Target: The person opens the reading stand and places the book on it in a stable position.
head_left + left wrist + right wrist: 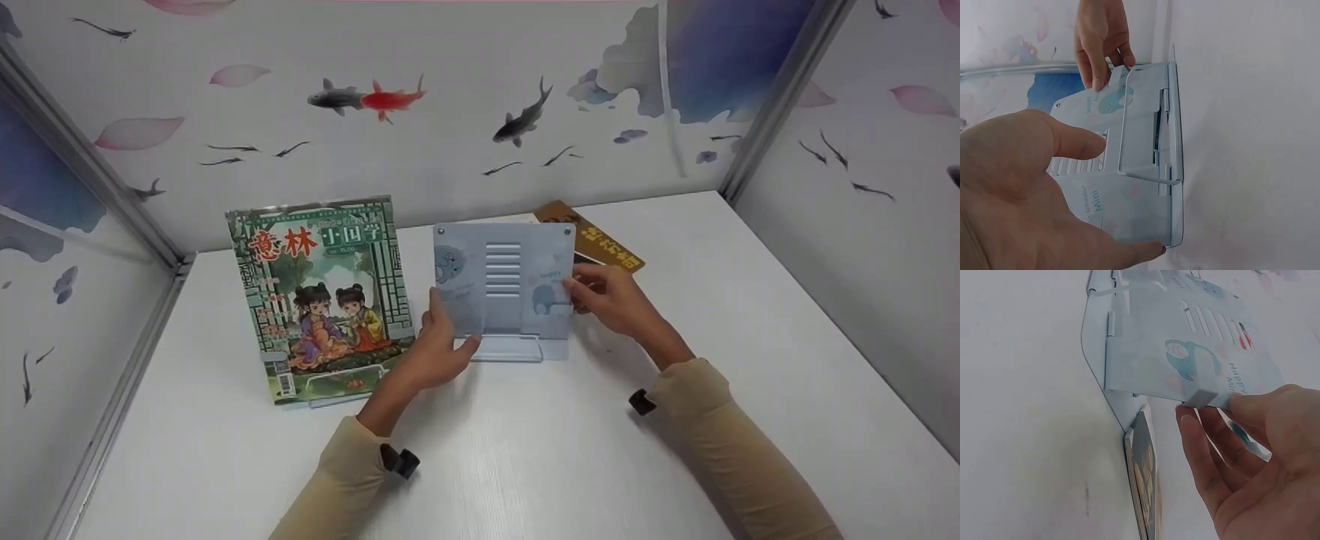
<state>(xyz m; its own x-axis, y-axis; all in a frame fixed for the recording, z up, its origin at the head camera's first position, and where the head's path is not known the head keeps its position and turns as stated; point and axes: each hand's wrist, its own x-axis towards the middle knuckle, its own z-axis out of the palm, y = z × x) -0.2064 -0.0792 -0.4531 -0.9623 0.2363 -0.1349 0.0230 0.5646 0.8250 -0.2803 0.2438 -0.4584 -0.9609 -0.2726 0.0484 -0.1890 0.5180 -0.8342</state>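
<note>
A light-blue book stand (501,285) with slots and small printed animals stands upright on the table, facing me. A wire page holder (1124,129) crosses its lower front. My left hand (436,346) holds its left side, one finger along the edge and the thumb over the front. My right hand (611,298) pinches the right edge beside a small folded tab (1202,395), thumb in front, other fingertips at the edge and behind. To the left, a green magazine (330,300) with two cartoon children leans upright, a clear wire holder (346,381) across its bottom.
Behind the stand, a brown book (600,236) with yellow lettering lies on the white table (510,465). White panels (450,150) printed with fish and petals enclose the back and sides. Metal posts (787,97) stand at the corners.
</note>
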